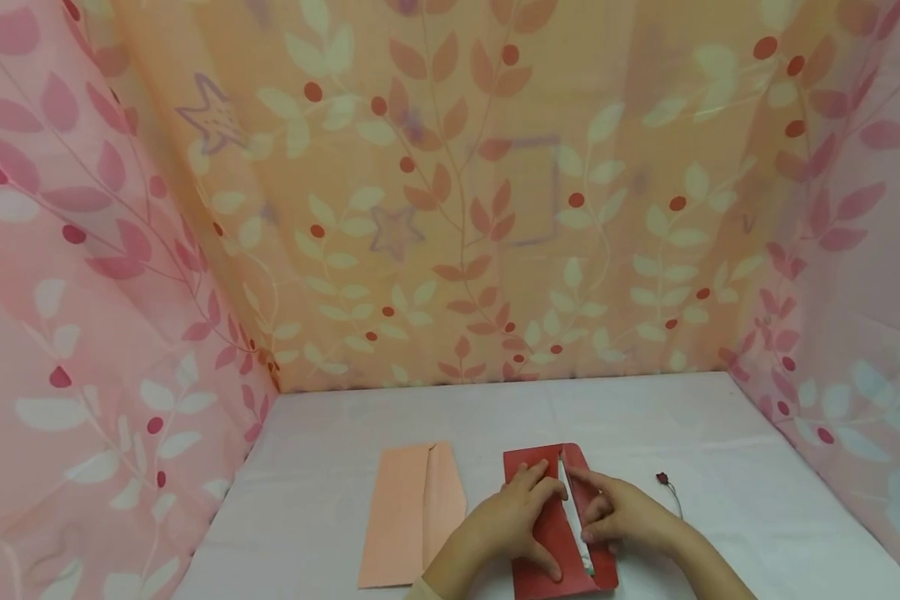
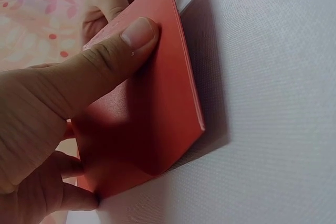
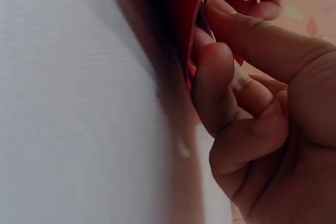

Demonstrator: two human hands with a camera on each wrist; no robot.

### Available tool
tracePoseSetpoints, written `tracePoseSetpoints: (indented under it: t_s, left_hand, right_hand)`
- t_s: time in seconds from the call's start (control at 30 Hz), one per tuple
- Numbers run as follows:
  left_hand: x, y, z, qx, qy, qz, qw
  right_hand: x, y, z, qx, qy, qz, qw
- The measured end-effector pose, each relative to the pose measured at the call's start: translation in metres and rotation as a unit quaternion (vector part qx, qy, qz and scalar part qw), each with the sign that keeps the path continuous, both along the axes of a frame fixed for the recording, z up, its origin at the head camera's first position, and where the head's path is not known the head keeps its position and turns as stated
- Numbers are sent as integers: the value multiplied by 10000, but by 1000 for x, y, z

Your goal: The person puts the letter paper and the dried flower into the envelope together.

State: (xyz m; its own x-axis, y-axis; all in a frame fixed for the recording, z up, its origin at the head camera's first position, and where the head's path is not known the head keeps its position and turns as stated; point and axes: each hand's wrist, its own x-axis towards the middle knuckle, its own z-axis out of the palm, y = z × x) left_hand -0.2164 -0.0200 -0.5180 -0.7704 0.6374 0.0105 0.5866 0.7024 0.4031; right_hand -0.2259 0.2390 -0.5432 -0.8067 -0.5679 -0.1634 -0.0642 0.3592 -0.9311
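A red envelope (image 1: pixel 536 575) with its flap open to the right is in front of me in the head view. A folded white paper (image 1: pixel 576 521) with a greenish end shows along its mouth. My left hand (image 1: pixel 521 512) grips the envelope; in the left wrist view the thumb (image 2: pixel 139 35) presses its face and the fingers reach round its edge. There the envelope is tilted, one edge raised over the table. My right hand (image 1: pixel 626 517) is over the flap, its thumb and curled forefinger pinching at the white paper in the mouth. The paper's inner part is hidden inside the envelope.
A peach envelope (image 1: pixel 393 517) with its flap open lies to the left, close to my left forearm. A small dark red flower (image 1: pixel 662 478) on a thin stem lies beyond my right wrist. Patterned curtains surround the white table (image 1: pixel 307 425) at the back and sides.
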Motion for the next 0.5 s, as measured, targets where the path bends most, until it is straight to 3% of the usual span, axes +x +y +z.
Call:
tracePoseSetpoints:
  t_s: [0.17, 0.5]
  left_hand:
    - [1, 2, 1, -18, 1, -17, 10000]
    - [0, 0, -1, -48, -44, 19, 10000]
  right_hand:
    - [1, -2, -8, -322, -199, 61, 9993]
    - [1, -9, -19, -346, -36, -49, 9994]
